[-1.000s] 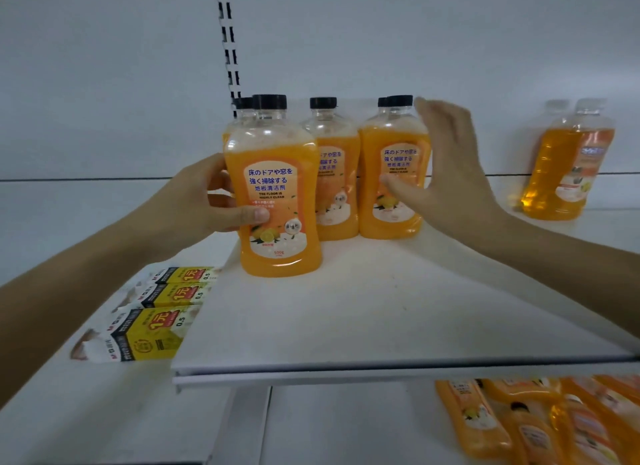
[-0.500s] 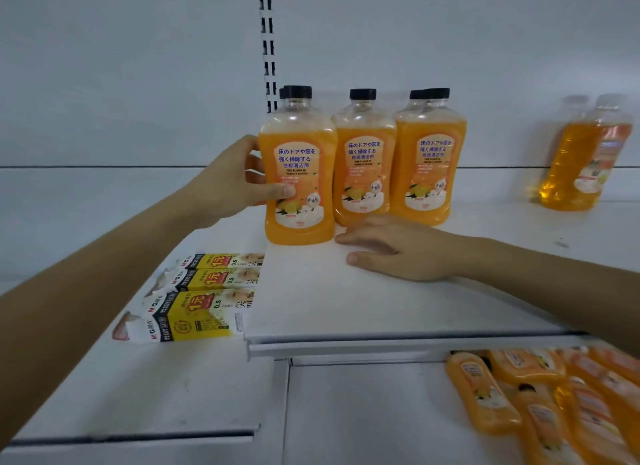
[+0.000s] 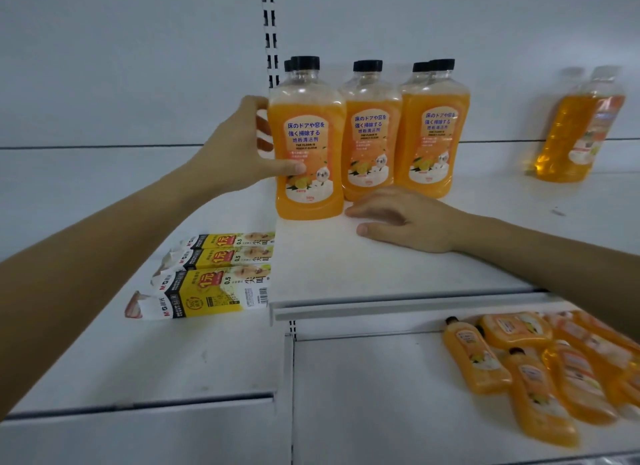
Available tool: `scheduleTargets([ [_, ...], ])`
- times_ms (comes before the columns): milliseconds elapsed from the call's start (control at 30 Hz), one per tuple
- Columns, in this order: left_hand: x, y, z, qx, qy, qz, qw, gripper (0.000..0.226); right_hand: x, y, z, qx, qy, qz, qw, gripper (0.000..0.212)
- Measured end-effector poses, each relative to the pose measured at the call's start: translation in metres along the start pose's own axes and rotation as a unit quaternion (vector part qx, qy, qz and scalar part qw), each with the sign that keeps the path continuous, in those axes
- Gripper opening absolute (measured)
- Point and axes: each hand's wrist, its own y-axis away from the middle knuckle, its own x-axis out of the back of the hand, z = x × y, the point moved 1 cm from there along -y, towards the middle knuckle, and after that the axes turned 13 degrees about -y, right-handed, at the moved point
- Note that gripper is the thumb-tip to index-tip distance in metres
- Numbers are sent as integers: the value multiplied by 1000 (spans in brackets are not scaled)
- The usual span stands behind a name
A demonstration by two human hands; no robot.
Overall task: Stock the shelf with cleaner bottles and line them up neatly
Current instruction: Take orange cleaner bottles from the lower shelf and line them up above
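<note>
Front bottle (image 3: pixel 306 146) is gripped by left hand (image 3: pixel 239 153), right hand (image 3: pixel 408 219) laid flat, loose-fingered; neighbouring bottles (image 3: pixel 370 132) could be knocked over if shoved.

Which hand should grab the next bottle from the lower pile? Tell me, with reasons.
Right. The right hand lies open on the shelf, holding nothing, and the lying bottles are below on its side. The left hand grips the front bottle, so it is likely busy.

The bottles (image 3: pixel 306 142) are orange with black caps (image 3: pixel 304 63) and white-and-orange labels (image 3: pixel 307 160). The shelf (image 3: pixel 398 274) is white. The boxes (image 3: pixel 214 274) are yellow, black and white.
</note>
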Motion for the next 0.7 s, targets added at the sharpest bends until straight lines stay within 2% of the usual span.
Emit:
scheduleTargets([
  [67,11,9,6,-50,-101,75,991,99,1,2,-2,10,-13,33,999,38],
  [167,26,24,23,-180,-258,174,933,86,7,6,-8,16,-13,70,997,38],
  [233,29,32,39,-253,-316,178,897,72,13,11,-9,19,19,79,997,41],
  [400,18,51,81,-339,-379,127,852,57,32,53,-14,40,104,82,990,43],
  [467,7,64,98,-329,-364,130,862,54,39,83,-15,51,103,107,988,42],
  [533,-10,84,119,-304,-317,149,886,51,41,121,-12,38,78,142,986,45],
  [700,-81,158,182,-216,-132,189,949,38,20,244,0,23,31,277,960,43],
])
